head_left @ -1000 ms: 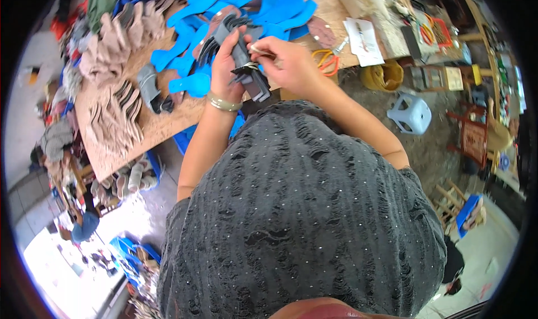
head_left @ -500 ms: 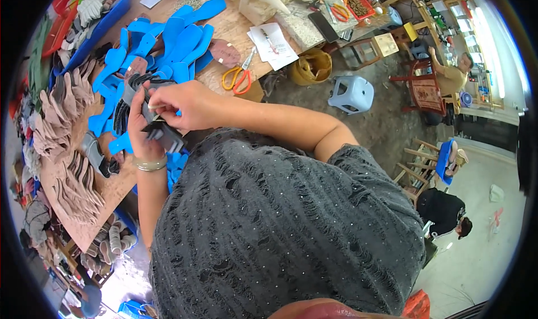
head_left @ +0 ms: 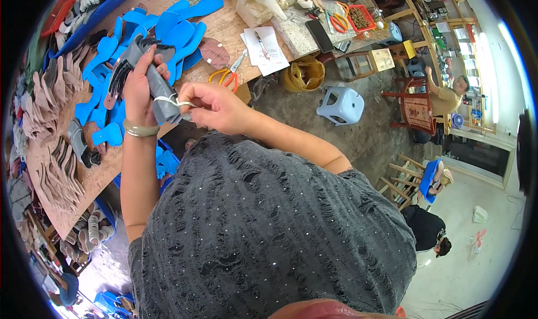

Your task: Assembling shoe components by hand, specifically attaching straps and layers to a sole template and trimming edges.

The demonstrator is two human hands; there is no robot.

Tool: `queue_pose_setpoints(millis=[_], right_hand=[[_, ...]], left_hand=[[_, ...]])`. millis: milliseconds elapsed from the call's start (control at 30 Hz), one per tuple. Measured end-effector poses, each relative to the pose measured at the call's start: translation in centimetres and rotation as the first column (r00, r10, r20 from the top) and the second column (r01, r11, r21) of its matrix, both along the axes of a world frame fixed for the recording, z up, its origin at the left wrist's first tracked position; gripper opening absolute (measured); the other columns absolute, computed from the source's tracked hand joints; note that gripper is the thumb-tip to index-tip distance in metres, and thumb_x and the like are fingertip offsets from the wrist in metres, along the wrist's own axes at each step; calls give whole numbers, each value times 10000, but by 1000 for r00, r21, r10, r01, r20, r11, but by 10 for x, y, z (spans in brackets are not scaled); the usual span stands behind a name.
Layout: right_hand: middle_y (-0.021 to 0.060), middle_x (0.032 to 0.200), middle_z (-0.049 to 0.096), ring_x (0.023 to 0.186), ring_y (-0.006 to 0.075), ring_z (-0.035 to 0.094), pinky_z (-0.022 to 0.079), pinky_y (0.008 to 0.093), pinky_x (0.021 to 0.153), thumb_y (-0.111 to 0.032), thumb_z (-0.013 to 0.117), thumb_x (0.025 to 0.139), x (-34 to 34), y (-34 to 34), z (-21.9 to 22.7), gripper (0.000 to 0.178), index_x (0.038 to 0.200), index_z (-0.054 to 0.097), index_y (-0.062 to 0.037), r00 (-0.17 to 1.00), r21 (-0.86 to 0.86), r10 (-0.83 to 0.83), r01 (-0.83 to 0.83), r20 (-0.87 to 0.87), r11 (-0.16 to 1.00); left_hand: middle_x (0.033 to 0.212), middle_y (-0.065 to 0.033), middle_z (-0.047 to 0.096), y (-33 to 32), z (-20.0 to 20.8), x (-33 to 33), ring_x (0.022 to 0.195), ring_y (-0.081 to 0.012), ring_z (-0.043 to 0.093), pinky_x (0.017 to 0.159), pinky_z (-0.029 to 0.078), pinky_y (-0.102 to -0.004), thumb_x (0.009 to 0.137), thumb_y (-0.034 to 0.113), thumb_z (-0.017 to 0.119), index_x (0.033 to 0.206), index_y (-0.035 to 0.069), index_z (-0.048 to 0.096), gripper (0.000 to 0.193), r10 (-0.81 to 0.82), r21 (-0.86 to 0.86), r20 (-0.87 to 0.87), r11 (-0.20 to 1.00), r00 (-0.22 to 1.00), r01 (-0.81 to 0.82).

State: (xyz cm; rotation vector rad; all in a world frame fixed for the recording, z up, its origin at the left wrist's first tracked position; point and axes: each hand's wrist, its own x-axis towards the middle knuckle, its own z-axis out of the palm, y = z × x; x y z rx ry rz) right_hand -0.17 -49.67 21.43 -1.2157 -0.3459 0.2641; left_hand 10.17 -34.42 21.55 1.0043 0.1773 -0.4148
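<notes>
A bundle of dark grey, flat fabric-like pieces (head_left: pixel 159 89), perhaps shoe uppers, sits in my left hand (head_left: pixel 138 95), whose fingers wrap round it. A thin white band (head_left: pixel 170 100) circles the bundle near its lower end. My right hand (head_left: pixel 216 109) pinches the band between thumb and fingers and draws it out to the right. Just beyond my hands lie many blue insole-shaped pieces (head_left: pixel 179 34), loosely heaped on the wooden table (head_left: pixel 120 179). A dark grey shoe upper (head_left: pixel 80 142) rests on the table left of my left forearm.
Orange-handled scissors (head_left: pixel 225 75) and white paper with a pen (head_left: pixel 266 47) lie to the right. Beige sole-shaped pieces (head_left: pixel 47 114) are stacked at left. A yellow bucket (head_left: pixel 302 75) and a light blue stool (head_left: pixel 342 106) stand on the floor. Two people are at the right.
The bundle has turned in my left hand, so its banded end now shows. My right hand has moved right and down, away from the bundle's top, and now pulls the white band.
</notes>
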Motion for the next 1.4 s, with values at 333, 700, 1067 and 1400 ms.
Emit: queue_pose_setpoints(millis=[333, 700, 1067, 1400], right_hand=[[4, 903, 559, 832, 89, 533, 443, 241, 749, 19, 587, 815, -42, -69, -15, 142, 934, 533, -38, 958, -295, -284, 280, 28, 914], [117, 848, 676, 777, 217, 645, 482, 336, 707, -191, 671, 774, 13, -302, -200, 234, 955, 626, -49, 814, -790, -571, 417, 104, 450], [155, 858, 648, 830, 298, 630, 478, 382, 738, -227, 704, 698, 164, -395, -243, 323, 950, 628, -40, 797, -907, -454, 415, 397, -65], [122, 938, 660, 873, 305, 630, 492, 398, 787, -292, 632, 787, 189, -399, -221, 222, 920, 705, -129, 855, -887, -242, 421, 458, -191]], left_hand=[[765, -34, 466, -16, 20, 77, 657, -115, 473, 601, 401, -256, 919, 172, 544, 908, -14, 484, 196, 42, -114, 265, 993, 963, -12], [772, 34, 370, -9, 65, 84, 553, -56, 348, 470, 347, -208, 963, 190, 457, 1213, 28, 458, 297, -200, -14, 121, 979, 972, 203], [742, -1, 463, 0, 42, -7, 534, -47, 396, 475, 332, -192, 919, 227, 492, 1203, -9, 480, 370, -266, 306, -107, 908, 958, 286], [754, -15, 468, 15, 27, -24, 530, -56, 419, 465, 340, -205, 926, 237, 508, 1215, -4, 472, 378, -313, 339, -163, 873, 936, 351]])
